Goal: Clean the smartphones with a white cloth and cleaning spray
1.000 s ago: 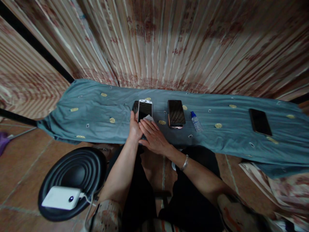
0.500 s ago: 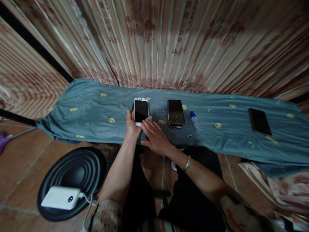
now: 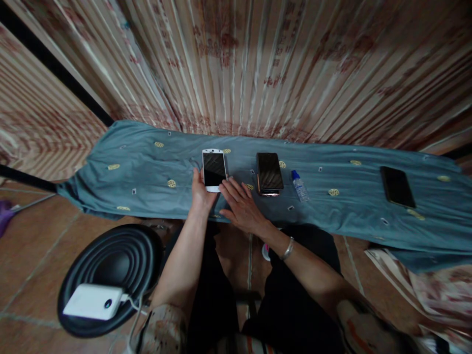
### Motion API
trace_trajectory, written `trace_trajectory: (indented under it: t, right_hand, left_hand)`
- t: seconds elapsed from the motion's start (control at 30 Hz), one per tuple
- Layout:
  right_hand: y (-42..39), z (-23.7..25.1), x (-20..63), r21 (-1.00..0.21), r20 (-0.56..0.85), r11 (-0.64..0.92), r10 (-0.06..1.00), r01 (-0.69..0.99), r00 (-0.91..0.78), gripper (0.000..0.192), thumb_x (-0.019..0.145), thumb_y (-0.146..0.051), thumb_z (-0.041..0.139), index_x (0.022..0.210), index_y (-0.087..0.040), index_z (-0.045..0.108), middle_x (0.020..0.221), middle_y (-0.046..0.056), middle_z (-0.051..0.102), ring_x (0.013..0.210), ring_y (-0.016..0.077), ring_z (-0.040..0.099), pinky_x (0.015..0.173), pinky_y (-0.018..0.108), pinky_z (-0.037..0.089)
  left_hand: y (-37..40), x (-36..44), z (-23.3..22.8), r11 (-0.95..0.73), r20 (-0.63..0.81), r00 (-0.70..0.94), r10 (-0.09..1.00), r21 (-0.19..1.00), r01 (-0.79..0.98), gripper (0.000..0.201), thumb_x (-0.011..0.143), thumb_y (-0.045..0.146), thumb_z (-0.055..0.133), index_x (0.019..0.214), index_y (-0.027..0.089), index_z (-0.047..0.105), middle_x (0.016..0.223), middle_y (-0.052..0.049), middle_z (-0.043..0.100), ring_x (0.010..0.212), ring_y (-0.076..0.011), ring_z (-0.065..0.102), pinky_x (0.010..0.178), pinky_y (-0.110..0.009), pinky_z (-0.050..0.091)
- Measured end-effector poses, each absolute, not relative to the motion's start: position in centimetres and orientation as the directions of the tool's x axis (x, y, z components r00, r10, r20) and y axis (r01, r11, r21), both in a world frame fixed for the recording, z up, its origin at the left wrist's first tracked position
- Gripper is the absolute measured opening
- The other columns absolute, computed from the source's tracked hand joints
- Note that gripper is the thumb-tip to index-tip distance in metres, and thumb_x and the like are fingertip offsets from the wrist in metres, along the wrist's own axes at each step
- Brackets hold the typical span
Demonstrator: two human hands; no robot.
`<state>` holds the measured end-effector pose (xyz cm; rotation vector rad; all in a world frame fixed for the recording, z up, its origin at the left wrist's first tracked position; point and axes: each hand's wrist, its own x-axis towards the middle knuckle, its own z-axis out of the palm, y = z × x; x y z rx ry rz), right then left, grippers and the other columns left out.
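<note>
My left hand (image 3: 202, 192) is closed around the lower left side of a white smartphone (image 3: 214, 170), dark screen facing up, just above the cloth-covered surface. By the phone's lower right edge is my right hand (image 3: 240, 205), palm down, fingers extended and thumb apart. A small pale scrap, seemingly a cloth, shows at its fingertips; most of it is hidden under the fingers. Right of my hands lies a stack of dark phones (image 3: 269, 172). Beside the stack is a small clear bottle with a blue cap (image 3: 300, 186).
Another dark phone (image 3: 397, 187) lies far right on the teal patterned cloth (image 3: 354, 196). A pleated curtain (image 3: 236, 73) hangs behind. At lower left, a white power bank (image 3: 92, 301) with a cable rests on a black ringed basin (image 3: 143, 255) above the tiled floor.
The white phone has shifted slightly left and tilted a little. My right hand has slid slightly right, toward the phone's edge, and less of the pale scrap shows.
</note>
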<state>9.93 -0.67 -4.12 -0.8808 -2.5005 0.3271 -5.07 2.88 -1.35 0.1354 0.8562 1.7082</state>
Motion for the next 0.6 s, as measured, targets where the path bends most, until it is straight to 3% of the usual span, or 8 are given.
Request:
trace_trajectory:
  t: [0.2, 0.6]
  right_hand:
    - [0.3, -5.0, 10.1, -0.5, 0.374, 0.717, 0.685, 0.486, -0.625, 0.066, 0.102, -0.047, 0.031, 0.156, -0.012, 0.019, 0.161, 0.018, 0.026, 0.151, 0.0242, 0.019, 0.12, 0.051, 0.024]
    - [0.3, -5.5, 9.1, -0.755, 0.3, 0.51, 0.828, 0.412, -0.475, 0.062, 0.103, -0.048, 0.025, 0.157, -0.018, 0.02, 0.162, 0.011, 0.024, 0.15, 0.0197, 0.022, 0.123, 0.042, 0.024]
  left_hand:
    - [3.1, -4.2, -1.2, -0.032, -0.446, -0.301, 0.843, 0.517, -0.856, 0.041, 0.099, 0.034, 0.036, 0.092, 0.012, 0.07, 0.073, -0.004, 0.073, 0.07, -0.0152, 0.068, 0.086, -0.03, 0.053]
    - [2.9, -3.2, -1.1, -0.004, -0.491, -0.293, 0.82, 0.508, -0.861, 0.031, 0.097, 0.022, 0.043, 0.099, 0.009, 0.071, 0.077, -0.005, 0.074, 0.073, -0.0153, 0.07, 0.09, -0.028, 0.052]
